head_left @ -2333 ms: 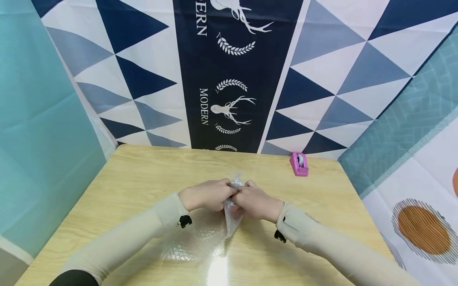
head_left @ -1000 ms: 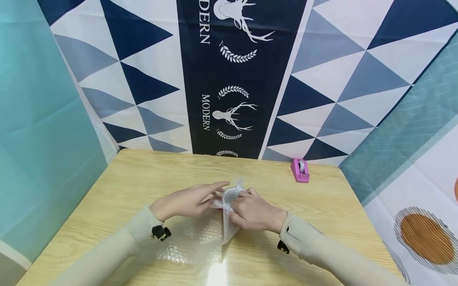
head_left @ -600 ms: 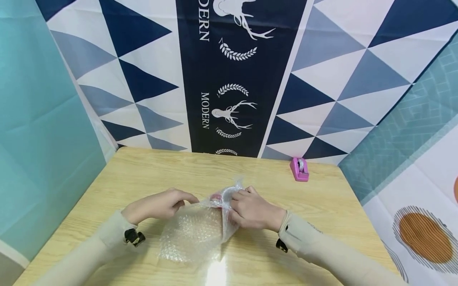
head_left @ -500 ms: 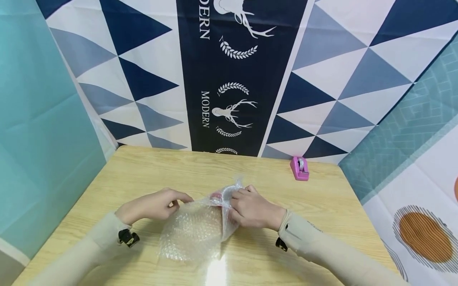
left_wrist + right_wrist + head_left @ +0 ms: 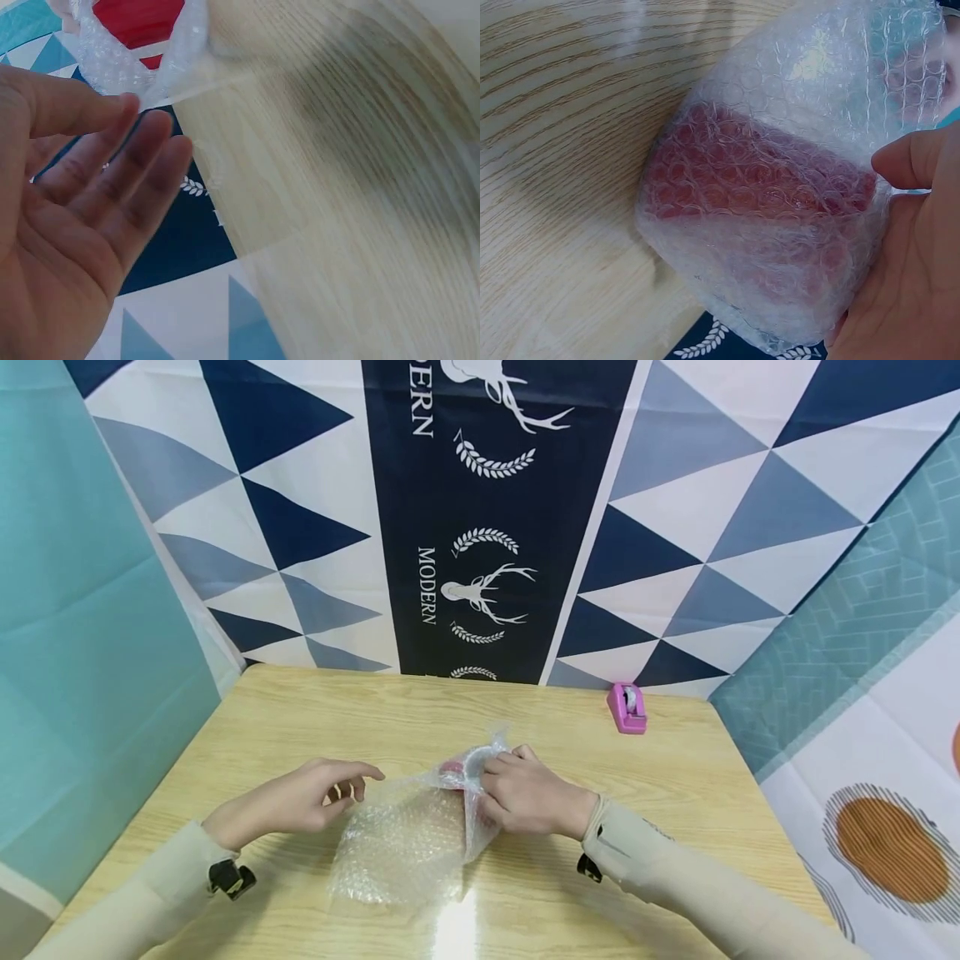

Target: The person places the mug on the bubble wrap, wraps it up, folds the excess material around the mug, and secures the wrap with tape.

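A sheet of clear bubble wrap (image 5: 401, 852) is folded around a red and white object (image 5: 139, 26) in the middle of the table. Through the plastic in the right wrist view, that object shows as a broad red band; its kind is hidden by the wrap (image 5: 757, 262). My right hand (image 5: 534, 793) grips the wrapped bundle from the right, thumb over the folded plastic. To the left, my left hand (image 5: 303, 797) hovers with loosely bent fingers, holding nothing. Its fingertips lie near the left edge of the sheet, which spreads out flat toward the front.
A pink tape dispenser (image 5: 627, 707) stands at the back right of the wooden table (image 5: 315, 718). Behind the table's far edge hangs a patterned cloth (image 5: 480, 485), with a teal sheet (image 5: 97, 610) on the left side.
My left hand has let go of the gathered wrap and moved left, drawing away from the sheet. The left part of the wrap lies spread out. My right hand keeps its grip.
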`<state>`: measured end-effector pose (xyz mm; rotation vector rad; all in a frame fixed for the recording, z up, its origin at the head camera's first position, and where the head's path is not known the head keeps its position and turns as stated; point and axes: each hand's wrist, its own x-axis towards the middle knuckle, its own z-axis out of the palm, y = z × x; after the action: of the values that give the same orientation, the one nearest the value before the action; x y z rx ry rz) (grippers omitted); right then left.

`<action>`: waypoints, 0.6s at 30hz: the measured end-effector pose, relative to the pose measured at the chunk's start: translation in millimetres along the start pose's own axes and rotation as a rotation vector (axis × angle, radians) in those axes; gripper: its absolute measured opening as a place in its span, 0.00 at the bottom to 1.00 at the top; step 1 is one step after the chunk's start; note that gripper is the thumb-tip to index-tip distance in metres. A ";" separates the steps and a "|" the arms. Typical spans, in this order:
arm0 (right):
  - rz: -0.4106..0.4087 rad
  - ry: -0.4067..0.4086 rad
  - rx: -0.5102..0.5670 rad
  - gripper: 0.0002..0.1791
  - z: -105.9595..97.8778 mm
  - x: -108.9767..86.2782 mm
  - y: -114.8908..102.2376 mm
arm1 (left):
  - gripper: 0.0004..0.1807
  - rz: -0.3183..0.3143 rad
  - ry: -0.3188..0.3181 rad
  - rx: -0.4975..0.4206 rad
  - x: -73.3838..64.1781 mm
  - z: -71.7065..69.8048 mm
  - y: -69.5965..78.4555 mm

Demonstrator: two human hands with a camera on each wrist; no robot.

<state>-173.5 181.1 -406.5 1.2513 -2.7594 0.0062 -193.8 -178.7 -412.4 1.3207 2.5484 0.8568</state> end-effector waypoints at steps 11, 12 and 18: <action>0.009 -0.016 -0.007 0.15 -2.8 2.3 0.2 | 0.25 0.284 0.057 0.044 -7.9 8.9 -9.2; 0.010 -0.015 0.000 0.14 -2.9 2.4 0.6 | 0.26 0.299 0.057 0.063 -8.1 9.9 -10.2; 0.003 0.026 0.127 0.15 -6.7 2.7 5.0 | 0.33 0.325 0.029 0.229 -9.2 15.9 -7.8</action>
<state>-178.3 182.7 -399.3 1.2666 -2.7774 0.2001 -187.8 -182.7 -431.0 1.8409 2.5556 0.6468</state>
